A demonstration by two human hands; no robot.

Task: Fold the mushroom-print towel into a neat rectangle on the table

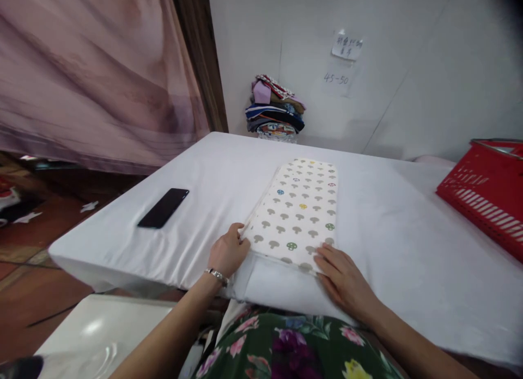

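A folded cream cloth with a mushroom print (300, 207) lies flat on the white-covered table (400, 232), its near edge toward me. My left hand (227, 253), with a watch on the wrist, is curled at the cloth's near left corner and pinches its edge. My right hand (342, 278) rests at the near right corner, fingers together and bent over the cloth's edge.
A black phone (163, 207) lies on the table to the left. A red plastic basket (488, 191) stands at the right edge. A stack of folded clothes (274, 109) sits against the far wall. A pink curtain (93, 74) hangs at left. A white stool (102, 332) is below left.
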